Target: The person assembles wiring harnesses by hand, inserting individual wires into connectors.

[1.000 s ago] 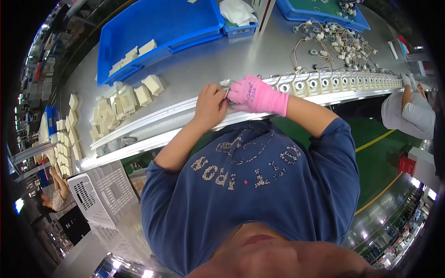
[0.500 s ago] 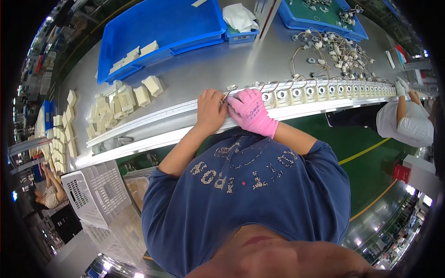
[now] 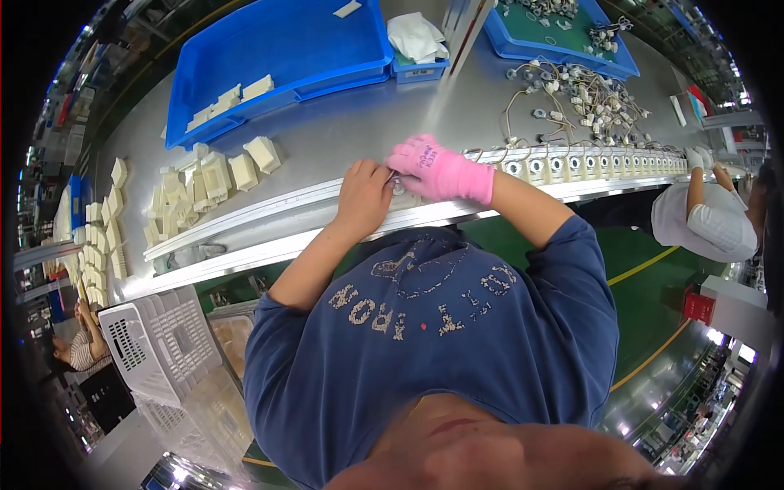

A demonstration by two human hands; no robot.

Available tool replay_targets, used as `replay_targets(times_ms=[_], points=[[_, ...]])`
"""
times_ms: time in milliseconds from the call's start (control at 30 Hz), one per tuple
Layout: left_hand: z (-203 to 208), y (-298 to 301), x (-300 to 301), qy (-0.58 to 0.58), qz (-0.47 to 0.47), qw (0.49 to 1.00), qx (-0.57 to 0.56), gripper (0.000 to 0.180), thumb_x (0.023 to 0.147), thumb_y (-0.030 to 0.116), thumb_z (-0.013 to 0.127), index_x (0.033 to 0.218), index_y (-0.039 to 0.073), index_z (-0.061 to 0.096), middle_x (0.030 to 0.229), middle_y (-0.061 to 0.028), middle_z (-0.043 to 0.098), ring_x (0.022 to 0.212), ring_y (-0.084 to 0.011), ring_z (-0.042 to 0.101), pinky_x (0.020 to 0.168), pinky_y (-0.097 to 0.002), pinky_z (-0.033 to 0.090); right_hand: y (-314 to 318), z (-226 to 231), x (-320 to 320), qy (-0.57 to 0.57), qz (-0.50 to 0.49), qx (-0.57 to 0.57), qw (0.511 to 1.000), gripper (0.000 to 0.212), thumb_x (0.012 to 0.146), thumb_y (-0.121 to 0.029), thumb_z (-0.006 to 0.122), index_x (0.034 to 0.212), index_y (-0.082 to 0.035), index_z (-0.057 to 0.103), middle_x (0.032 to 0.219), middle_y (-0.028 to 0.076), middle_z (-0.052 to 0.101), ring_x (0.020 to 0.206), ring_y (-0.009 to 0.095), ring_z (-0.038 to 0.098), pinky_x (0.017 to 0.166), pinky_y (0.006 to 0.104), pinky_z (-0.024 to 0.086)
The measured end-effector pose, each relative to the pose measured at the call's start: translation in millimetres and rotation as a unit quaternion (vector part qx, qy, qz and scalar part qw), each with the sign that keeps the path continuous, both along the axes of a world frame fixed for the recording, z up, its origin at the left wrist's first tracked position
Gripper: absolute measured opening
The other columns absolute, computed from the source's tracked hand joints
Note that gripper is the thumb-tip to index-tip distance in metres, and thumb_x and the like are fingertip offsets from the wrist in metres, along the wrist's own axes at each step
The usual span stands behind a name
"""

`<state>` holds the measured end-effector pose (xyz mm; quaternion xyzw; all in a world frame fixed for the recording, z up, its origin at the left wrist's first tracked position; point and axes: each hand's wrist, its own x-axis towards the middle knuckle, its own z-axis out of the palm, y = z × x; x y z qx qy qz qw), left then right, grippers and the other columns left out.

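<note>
My bare left hand [image 3: 365,196] and my pink-gloved right hand [image 3: 434,169] meet over the metal rail [image 3: 269,211] along the bench's near edge. The fingers of both are bent and closed around a small part. Only a greyish bit shows between the fingertips, so I cannot make out its kind. To the right of the glove, a row of cream plastic housings [image 3: 572,167] stands in the rail. Each has a dark round hole in front and a wire looping out behind.
Loose cream housings [image 3: 214,175] lie at left behind the rail. Beyond are a big blue tray [image 3: 282,49] and a small blue bin [image 3: 420,73] with white cloth. Wired connectors [image 3: 600,98] are heaped at right. A white crate [image 3: 155,335] stands lower left; a co-worker [image 3: 706,216] is far right.
My right hand has shifted slightly left and up, and its forearm now lies more sideways. My left hand stays at the rail with its fingers closed. The whole view has shifted slightly.
</note>
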<state>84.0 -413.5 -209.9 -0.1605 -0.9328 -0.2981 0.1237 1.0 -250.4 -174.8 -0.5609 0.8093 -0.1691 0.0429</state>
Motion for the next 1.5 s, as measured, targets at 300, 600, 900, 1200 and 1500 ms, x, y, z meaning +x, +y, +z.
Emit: replay_targets(times_ms=[300, 600, 900, 1200, 1500], points=[[-2.8, -1.8, -1.4, -0.004, -0.001, 0.998, 0.06, 0.01, 0.073, 0.009, 0.063, 0.079, 0.002, 0.058, 0.082, -0.0115, 0.051, 0.082, -0.0308, 0.048, 0.072, -0.0399, 0.038, -2.5, 35.8, 4.4, -0.082, -0.003, 0.247, 0.965, 0.022, 0.078, -0.015, 0.053, 0.095, -0.002, 0.052, 0.08, 0.014, 0.063, 0.077, 0.033, 0.062, 0.067, 0.0412, 0.047], [-4.4, 3.5, -3.0, -0.006, 0.039, 0.997, 0.065, 0.009, 0.072, 0.007, 0.063, 0.078, 0.003, 0.057, 0.081, -0.0098, 0.052, 0.082, -0.0297, 0.048, 0.07, -0.0387, 0.038, -9.6, 42.6, 4.4, -0.033, -0.027, 0.282, 0.958, 0.025, 0.075, -0.019, 0.057, 0.095, -0.004, 0.054, 0.084, 0.014, 0.063, 0.082, 0.032, 0.062, 0.074, 0.0416, 0.045], [-4.0, 5.4, -4.9, -0.019, 0.059, 0.996, 0.058, 0.014, 0.065, 0.008, 0.065, 0.076, 0.004, 0.058, 0.081, -0.0087, 0.053, 0.08, -0.03, 0.049, 0.07, -0.0387, 0.039, -13.9, 21.0, 20.9, 0.085, -0.018, 0.212, 0.974, 0.019, 0.077, -0.022, 0.058, 0.09, -0.008, 0.055, 0.084, 0.008, 0.062, 0.081, 0.024, 0.061, 0.068, 0.0363, 0.041], [-10.9, 10.9, -3.9, -0.029, 0.107, 0.992, 0.052, 0.013, 0.067, 0.011, 0.06, 0.078, 0.005, 0.058, 0.081, -0.0089, 0.052, 0.082, -0.0308, 0.048, 0.069, -0.0407, 0.037, -16.3, 15.5, 9.1, 0.104, 0.02, 0.217, 0.97, 0.011, 0.074, -0.019, 0.058, 0.083, -0.013, 0.057, 0.077, 0.005, 0.062, 0.079, 0.021, 0.061, 0.072, 0.0351, 0.037], [-8.4, 7.2, 0.7, -0.002, 0.068, 0.996, 0.058, 0.014, 0.07, 0.011, 0.059, 0.083, 0.007, 0.057, 0.085, -0.0078, 0.051, 0.086, -0.0266, 0.048, 0.073, -0.0395, 0.035, -10.9, 31.3, -2.3, 0.095, -0.003, 0.267, 0.959, 0.014, 0.077, -0.02, 0.055, 0.089, -0.014, 0.056, 0.08, 0.006, 0.061, 0.083, 0.023, 0.06, 0.079, 0.0375, 0.036]])
